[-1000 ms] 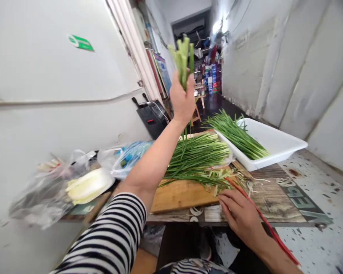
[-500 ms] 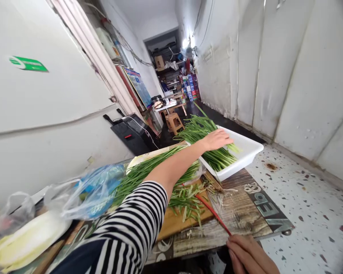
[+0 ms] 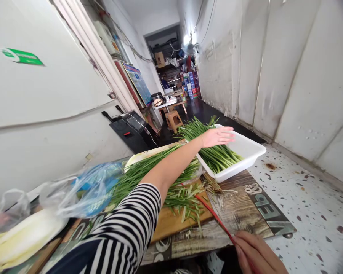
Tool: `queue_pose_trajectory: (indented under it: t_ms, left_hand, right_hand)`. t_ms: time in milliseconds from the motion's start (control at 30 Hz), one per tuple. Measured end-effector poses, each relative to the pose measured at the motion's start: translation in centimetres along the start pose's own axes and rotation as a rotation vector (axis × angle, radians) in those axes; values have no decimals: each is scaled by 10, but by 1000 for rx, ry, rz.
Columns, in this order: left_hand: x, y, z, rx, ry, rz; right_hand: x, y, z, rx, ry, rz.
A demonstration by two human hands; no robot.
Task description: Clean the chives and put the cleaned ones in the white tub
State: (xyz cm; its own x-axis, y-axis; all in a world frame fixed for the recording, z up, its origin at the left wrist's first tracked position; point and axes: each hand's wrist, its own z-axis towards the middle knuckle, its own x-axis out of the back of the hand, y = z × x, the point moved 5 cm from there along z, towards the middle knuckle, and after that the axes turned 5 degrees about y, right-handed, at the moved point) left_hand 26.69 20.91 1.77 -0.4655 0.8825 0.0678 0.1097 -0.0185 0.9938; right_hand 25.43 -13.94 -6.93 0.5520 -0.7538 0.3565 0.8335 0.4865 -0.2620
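My left hand [image 3: 218,136] is stretched over the white plastic tray [image 3: 253,155], its fingers extended and nothing gripped. Below it, a pile of garlic chives [image 3: 217,156] lies in the tray, with pale stem ends to the right and green tips over the far left side. My right hand [image 3: 257,249], at the lower right, pinches one end of a thin red strip [image 3: 217,219]. The strip's other end runs across a wooden board [image 3: 171,226] to trimmed leaves [image 3: 185,201]. More chives [image 3: 144,173] lie on the board, partly hidden by my left forearm.
A blue plastic bag [image 3: 98,186] and a pale napa cabbage [image 3: 28,236] sit at the table's left. Dry root scraps [image 3: 213,186] lie near the tray. Beyond stand a brown stool [image 3: 174,120] and a black machine [image 3: 130,131] along the left wall.
My left hand has let go of a bunch of chives, which now lies in the tray, and has turned with its fingers straightened. My right hand has shifted slightly right, still on the strip.
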Motion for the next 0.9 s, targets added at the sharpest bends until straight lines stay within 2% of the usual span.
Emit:
queue_pose_trajectory:
  t_ms: [67, 100, 167, 233, 333, 367, 433, 467, 533, 600, 633, 667, 733, 767, 833, 900]
  left_hand:
    - [18, 3, -9, 32, 153, -310]
    - [29, 4, -15, 65, 277, -410]
    - [54, 6, -33, 124, 556, -552]
    - [74, 15, -56, 134, 721, -644]
    - [91, 37, -98, 72, 711, -716]
    - [96, 46, -115, 6, 713, -749]
    - [104, 63, -149, -209, 759, -820]
    - [107, 69, -166, -323, 804, -830]
    - [111, 74, -194, -489, 912, -781]
    - [114, 72, -214, -545, 1022, -678]
    - [116, 70, -222, -549, 1071, -636]
    - [119, 68, -230, -551, 1115, -613]
    - [127, 66, -247, -563, 1186, -609]
    - [131, 65, -256, -575, 1211, -617]
    - [135, 66, -275, -592, 1230, -620]
    - [132, 64, -294, -556, 1204, -603]
  right_hand:
    - [1, -6, 4, -11, 14, 23]
    - [1, -8, 5, -22, 20, 41]
    - [2, -13, 6, -43, 17, 71]
    - [1, -16, 5, -58, -7, 89]
    - [-2, -25, 10, -66, -76, 111]
    - [-5, -30, 16, -74, -107, 110]
    - [-19, -44, 35, -76, -167, 82]
    - [-30, -54, 47, -58, -210, 49]
    - [-59, -82, 71, 91, -255, 31]
    - [-94, -111, 87, 308, -338, 56]
    - [-110, -121, 91, 380, -381, 61]
    - [-124, -126, 95, 380, -402, 34]
    - [-140, -115, 102, 161, -405, -130]
    - [-142, -107, 103, 81, -384, -191]
    - [-141, -90, 104, 6, -401, -251]
    - [-139, -68, 106, -17, -475, -254]
